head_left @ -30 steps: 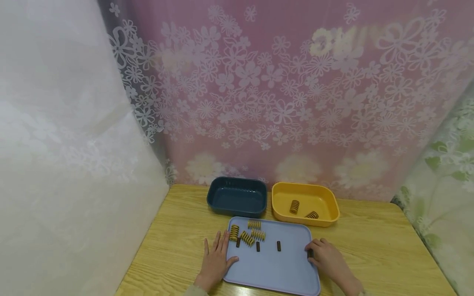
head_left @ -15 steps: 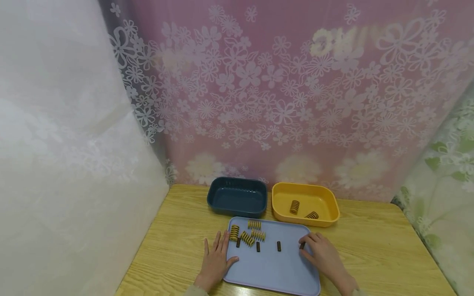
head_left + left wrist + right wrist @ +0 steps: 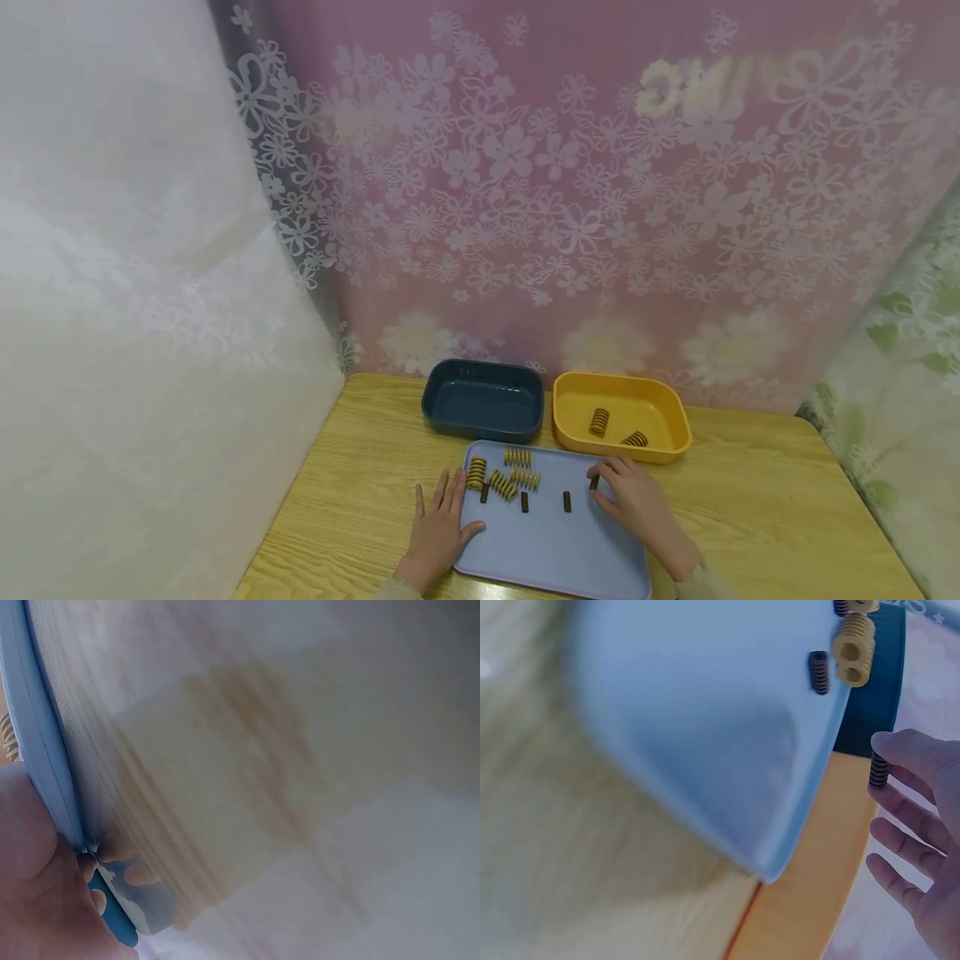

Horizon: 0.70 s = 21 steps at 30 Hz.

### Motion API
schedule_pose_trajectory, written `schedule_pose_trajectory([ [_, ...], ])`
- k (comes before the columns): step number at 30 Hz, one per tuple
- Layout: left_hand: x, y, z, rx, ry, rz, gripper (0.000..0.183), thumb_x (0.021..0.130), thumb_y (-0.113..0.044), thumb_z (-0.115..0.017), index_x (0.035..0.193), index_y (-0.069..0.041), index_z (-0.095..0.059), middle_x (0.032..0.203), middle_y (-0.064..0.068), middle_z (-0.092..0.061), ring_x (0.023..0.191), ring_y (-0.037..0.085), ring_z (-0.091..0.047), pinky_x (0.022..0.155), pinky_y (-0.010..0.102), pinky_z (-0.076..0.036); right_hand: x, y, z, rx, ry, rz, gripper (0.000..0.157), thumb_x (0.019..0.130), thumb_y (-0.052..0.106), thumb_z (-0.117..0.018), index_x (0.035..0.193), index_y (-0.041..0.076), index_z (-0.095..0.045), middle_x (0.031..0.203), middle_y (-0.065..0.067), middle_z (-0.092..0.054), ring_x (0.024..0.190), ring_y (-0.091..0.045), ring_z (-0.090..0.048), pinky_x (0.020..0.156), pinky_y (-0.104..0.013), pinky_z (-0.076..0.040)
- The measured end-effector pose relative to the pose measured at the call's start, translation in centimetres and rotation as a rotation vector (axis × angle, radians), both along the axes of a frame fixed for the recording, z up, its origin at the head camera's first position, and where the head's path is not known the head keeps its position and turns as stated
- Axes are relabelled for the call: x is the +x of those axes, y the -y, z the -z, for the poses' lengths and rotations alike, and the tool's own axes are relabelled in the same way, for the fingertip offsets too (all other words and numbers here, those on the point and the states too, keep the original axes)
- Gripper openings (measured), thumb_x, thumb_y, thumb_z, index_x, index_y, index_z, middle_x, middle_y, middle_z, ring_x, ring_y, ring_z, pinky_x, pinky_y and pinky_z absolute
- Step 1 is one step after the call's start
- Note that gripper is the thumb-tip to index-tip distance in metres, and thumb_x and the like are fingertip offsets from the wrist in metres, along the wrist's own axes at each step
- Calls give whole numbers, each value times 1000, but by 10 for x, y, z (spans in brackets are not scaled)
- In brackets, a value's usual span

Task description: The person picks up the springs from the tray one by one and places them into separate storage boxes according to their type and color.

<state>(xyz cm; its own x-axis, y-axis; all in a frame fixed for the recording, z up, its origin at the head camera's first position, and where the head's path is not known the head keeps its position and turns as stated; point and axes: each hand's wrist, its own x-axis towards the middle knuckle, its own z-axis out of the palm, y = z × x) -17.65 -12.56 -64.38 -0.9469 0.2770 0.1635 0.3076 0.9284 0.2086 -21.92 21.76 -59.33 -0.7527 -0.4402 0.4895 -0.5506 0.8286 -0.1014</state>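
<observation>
Pinched between thumb and index finger of my right hand (image 3: 637,508) is a small dark coil spring (image 3: 879,771), held above the right part of the light-blue tray (image 3: 547,546). The other fingers of that hand are spread in the right wrist view. My left hand (image 3: 438,529) lies with fingers extended at the tray's left rim, thumb over the edge. Several yellow springs, one thick (image 3: 476,473), cluster at the tray's back left. Small dark springs lie near them, one (image 3: 567,502) apart toward the middle. The left wrist view is mostly blurred.
Behind the tray stand a dark blue bin (image 3: 482,431) and, to its right, a yellow bin (image 3: 660,456) holding two dark-banded springs (image 3: 599,422). All stand on a wooden table (image 3: 780,500). A pink floral curtain (image 3: 487,275) hangs behind it.
My right hand has carried the small dark spring from the tray's right edge leftward and toward the back, over the tray. The left hand has stayed in place.
</observation>
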Motion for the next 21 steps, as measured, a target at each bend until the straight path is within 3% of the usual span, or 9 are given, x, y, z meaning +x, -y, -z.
schedule_pose_trajectory([
  [10,-1,1,4,5,6,1,85,94,-56,-59,156,-2,-36,159,11,-41,148,34,-34,113,70,-24,-46,38,-26,-47,-20,-54,32,69,15,-94,92,10,-73,93,-3,-67,83,-23,-61,74,-41,-56],
  [13,0,1,3,-2,6,-2,85,94,-56,-59,156,-2,-36,159,11,-41,149,33,-34,113,70,-24,-61,50,-35,-46,0,-35,30,73,17,-92,96,9,-74,96,-5,-68,85,-25,-61,76,-41,-56],
  [17,0,1,4,11,-58,9,85,93,-57,-59,154,-1,-39,157,12,-45,146,34,-37,110,70,-27,-83,64,-43,-38,19,-16,29,78,19,-89,100,7,-74,96,-7,-68,87,-26,-60,81,-42,-56],
  [21,-2,4,14,45,-142,27,85,95,-60,-54,155,-2,-37,156,12,-46,148,32,-35,110,71,-26,-105,77,-45,-27,4,-55,26,78,18,-89,98,9,-74,95,-7,-67,87,-26,-60,83,-42,-55],
])
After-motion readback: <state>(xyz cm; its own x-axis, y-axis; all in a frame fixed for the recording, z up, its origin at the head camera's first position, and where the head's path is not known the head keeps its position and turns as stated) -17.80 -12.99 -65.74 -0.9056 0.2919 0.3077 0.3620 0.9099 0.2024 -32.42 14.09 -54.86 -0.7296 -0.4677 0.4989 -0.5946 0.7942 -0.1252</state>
